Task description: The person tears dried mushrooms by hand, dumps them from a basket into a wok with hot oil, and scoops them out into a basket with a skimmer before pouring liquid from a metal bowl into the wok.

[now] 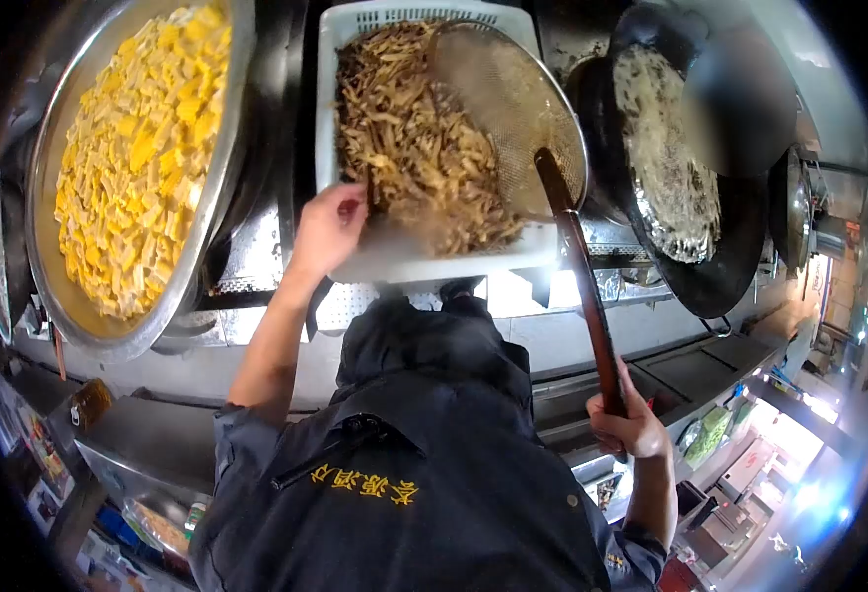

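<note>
My right hand (pixel 626 419) is wrapped round the lower end of a long wooden-handled mesh strainer (pixel 498 99). The strainer's round wire head lies over the right part of a pale plastic basket (pixel 325 99). Brown, browned-looking strips of food (pixel 404 128) fill the basket. At its near left corner is my left hand (pixel 330 227), fingers curled together beside the strips. Whatever may be between those fingertips is too small to make out. Part of the food near the front is blurred.
To the left stands a large steel basin (pixel 44 227) full of yellow chopped pieces (pixel 143 158). A dark wok (pixel 715 281) with bubbling, foamy liquid (pixel 671 158) sits on the right. A steel counter (pixel 158 444) runs behind me at lower left.
</note>
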A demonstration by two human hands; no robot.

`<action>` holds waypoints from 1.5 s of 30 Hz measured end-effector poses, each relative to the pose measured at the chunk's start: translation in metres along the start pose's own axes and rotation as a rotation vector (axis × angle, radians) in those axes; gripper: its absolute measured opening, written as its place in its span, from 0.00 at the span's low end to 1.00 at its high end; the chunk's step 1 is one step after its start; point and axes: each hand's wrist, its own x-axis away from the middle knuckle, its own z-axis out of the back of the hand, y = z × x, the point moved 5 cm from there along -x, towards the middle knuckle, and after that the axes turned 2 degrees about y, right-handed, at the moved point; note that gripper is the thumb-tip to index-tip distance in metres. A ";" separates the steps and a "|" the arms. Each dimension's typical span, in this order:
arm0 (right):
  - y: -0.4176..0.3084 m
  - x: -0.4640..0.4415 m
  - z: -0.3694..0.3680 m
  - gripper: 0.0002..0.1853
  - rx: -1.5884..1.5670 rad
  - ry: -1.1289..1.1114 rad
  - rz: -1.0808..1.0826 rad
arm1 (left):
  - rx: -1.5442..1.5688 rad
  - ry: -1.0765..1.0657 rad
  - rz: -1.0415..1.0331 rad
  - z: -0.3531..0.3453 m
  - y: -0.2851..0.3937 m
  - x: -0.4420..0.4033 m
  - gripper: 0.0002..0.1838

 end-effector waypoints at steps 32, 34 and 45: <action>-0.065 -0.072 -0.030 0.50 1.282 0.524 0.436 | 0.216 0.249 0.101 0.028 -0.024 0.042 0.10; -0.070 -0.103 -0.026 0.50 1.344 0.546 0.384 | 0.195 0.238 0.095 0.024 -0.004 0.043 0.11; -0.078 -0.130 0.035 0.47 1.222 0.554 0.900 | -0.100 0.328 -0.010 0.046 0.092 0.004 0.11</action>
